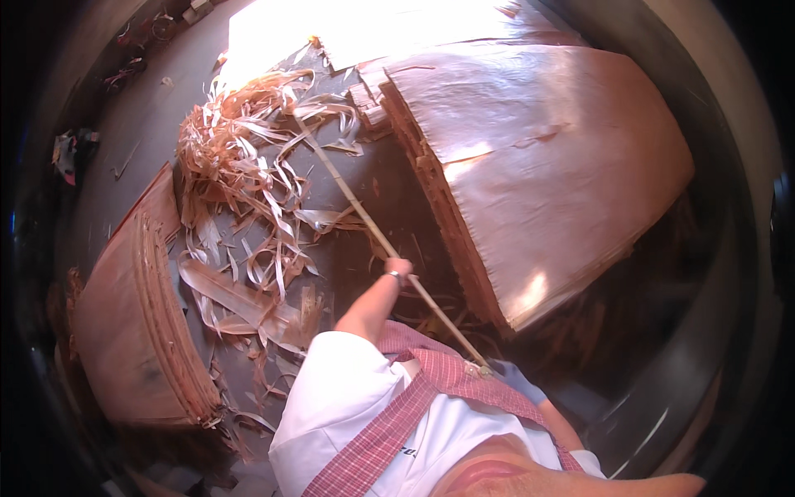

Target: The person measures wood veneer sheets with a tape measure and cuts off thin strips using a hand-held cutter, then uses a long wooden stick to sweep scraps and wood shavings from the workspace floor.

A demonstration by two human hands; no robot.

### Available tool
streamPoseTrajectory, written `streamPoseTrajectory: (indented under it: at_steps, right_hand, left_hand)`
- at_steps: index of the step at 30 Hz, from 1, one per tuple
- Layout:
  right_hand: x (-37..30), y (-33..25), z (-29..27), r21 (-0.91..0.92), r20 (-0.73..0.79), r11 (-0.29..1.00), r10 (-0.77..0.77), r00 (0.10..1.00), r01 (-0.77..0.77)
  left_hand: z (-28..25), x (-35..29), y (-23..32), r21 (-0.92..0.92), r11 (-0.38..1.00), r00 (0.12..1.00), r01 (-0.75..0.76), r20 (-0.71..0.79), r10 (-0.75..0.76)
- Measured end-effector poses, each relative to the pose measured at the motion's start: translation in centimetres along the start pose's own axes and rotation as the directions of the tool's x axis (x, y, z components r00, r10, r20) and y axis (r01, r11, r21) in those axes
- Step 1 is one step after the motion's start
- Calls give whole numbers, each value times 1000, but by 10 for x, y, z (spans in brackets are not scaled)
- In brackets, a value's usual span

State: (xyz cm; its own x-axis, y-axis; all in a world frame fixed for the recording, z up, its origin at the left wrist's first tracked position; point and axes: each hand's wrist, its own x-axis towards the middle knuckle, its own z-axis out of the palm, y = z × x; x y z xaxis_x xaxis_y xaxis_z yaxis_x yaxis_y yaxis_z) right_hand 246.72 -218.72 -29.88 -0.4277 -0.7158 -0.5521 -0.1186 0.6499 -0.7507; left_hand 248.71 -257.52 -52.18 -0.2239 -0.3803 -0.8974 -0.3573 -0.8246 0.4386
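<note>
A long, pale wooden pole (352, 199) slants across the floor in front of me. My left hand (399, 267) is closed around its middle, with a band at the wrist. At the pole's near end, by my waist, is my right hand (515, 383) in a greyish glove; it appears to grip the pole, though its fingers are partly hidden. The pole's far end reaches into a heap of tangled wood veneer strips (236, 141), where its tip is hard to make out. More loose strips and a wide veneer piece (240, 294) trail toward me.
A tall stack of veneer sheets (571, 166) stands to the right, its ragged edge close to the pole. Another stack (124, 331) lies at the left. Scraps are scattered on the grey floor (137, 137). Bright light washes out the far sheets.
</note>
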Motion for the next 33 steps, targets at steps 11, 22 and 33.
streamPoseTrajectory:
  at_steps: [11, 22, 33]
  right_hand:
    - [168, -79, 38, -504, 16, 824, -292, 956, 260]
    - [180, -67, 79, -89, 34, 991, -96, 995, 99]
    - [67, -21, -6, -712, -60, 702, -100, 993, 28]
  left_hand:
    - [-101, 36, 125, -150, 988, 979, 32, 203, -1]
    - [-88, 61, 116, 51, 998, 996, 41, 83, -45]
    - [-63, 64, 46, -362, 763, 796, 536, 519, -313]
